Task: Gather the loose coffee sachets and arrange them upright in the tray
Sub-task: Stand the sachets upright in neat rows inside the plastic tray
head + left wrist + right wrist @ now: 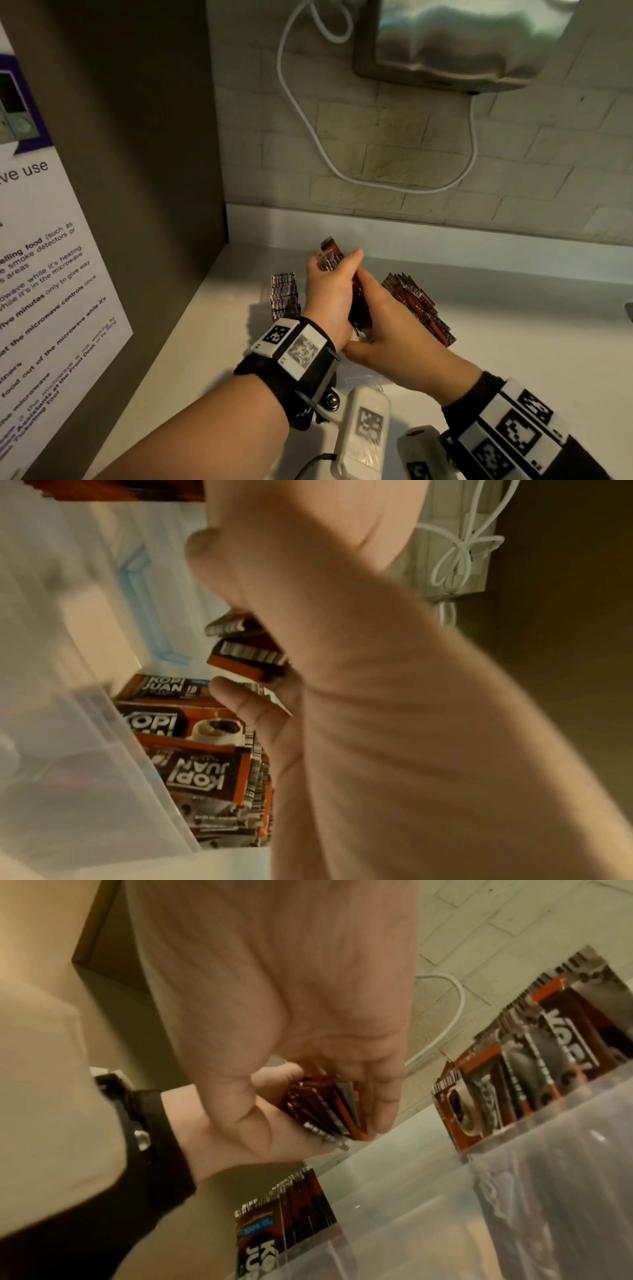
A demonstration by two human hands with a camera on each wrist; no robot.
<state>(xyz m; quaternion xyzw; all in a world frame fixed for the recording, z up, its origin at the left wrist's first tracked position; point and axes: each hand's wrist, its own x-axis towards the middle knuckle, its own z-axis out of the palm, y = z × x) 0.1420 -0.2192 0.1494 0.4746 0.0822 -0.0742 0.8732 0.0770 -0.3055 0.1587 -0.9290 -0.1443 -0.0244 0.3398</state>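
Note:
Both hands hold one bundle of red-and-black coffee sachets (359,308) above the clear tray (514,1177). My left hand (329,274) grips the bundle's upper part, fingers curled round it, and sachet ends stick out above the knuckles. My right hand (371,303) pinches the lower end from the right, with the thumb underneath. In the right wrist view the bundle (325,1110) shows edge-on between thumb and fingers. A short stack of sachets (284,296) stands upright in the tray's left end. A longer row (419,306) stands at its right end.
The tray sits on a pale counter (513,342) in a corner, with a brown cabinet side (137,205) to the left and a tiled wall (445,154) behind. A white cable (308,120) hangs down the wall from a metal appliance (462,41).

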